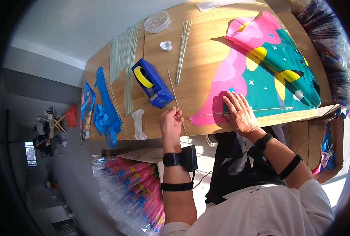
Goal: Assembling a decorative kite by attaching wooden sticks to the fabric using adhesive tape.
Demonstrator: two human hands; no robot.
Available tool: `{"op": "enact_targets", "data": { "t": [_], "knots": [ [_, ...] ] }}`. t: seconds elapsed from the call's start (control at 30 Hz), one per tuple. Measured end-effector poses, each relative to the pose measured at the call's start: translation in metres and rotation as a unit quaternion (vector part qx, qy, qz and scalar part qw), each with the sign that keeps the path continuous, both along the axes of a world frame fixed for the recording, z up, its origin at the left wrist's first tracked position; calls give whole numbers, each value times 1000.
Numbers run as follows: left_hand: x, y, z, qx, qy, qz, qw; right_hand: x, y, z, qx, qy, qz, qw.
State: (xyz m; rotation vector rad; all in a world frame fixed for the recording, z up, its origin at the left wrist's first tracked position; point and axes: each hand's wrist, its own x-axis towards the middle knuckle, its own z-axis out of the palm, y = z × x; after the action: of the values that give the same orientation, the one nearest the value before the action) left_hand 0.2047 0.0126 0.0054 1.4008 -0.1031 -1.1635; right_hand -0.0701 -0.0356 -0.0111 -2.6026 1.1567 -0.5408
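Observation:
My left hand (171,121) is closed, its fingers pinched round a thin pale rod (172,87) that slants across the table's near edge. My right hand (239,113) lies flat with fingers stretched out, pressing on a printed sheet (261,86) in pink, green and yellow. Along the sheet's near edge runs another thin rod (271,109), partly under or beside that hand. The sheet's far right part is folded or rolled over. Just beyond my left hand stands a blue tape dispenser (153,84) with a yellow core.
On the wooden table (202,47) are bundled rods (184,51), many loose rods (124,55), a white bowl (157,22) of small pieces, a small white cup (166,46), blue straps (106,114) and white cloth (139,124). Plastic-wrapped colourful bundles (135,181) lie below left; others (328,47) hang right.

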Motion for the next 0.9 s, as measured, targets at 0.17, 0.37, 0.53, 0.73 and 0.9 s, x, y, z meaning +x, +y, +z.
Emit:
{"op": "enact_targets", "data": {
  "t": [0.17, 0.37, 0.53, 0.73, 0.9],
  "knots": [
    [-3, -1, 6, -37, -396, -321, 860, -6, 6, 11, -27, -10, 105, 994],
    [-23, -29, 26, 39, -538, -503, 675, 16, 19, 4, 15, -41, 142, 989],
    [-27, -38, 24, 46, -553, -542, 631, 20, 19, 1, 21, -14, 136, 990],
    [-27, -41, 20, 51, -549, -541, 635, 20, 18, 0, 28, -14, 139, 990],
    [-29, -40, 16, 50, -566, -528, 631, 20, 18, 1, 24, -15, 142, 989]
  ]
}}
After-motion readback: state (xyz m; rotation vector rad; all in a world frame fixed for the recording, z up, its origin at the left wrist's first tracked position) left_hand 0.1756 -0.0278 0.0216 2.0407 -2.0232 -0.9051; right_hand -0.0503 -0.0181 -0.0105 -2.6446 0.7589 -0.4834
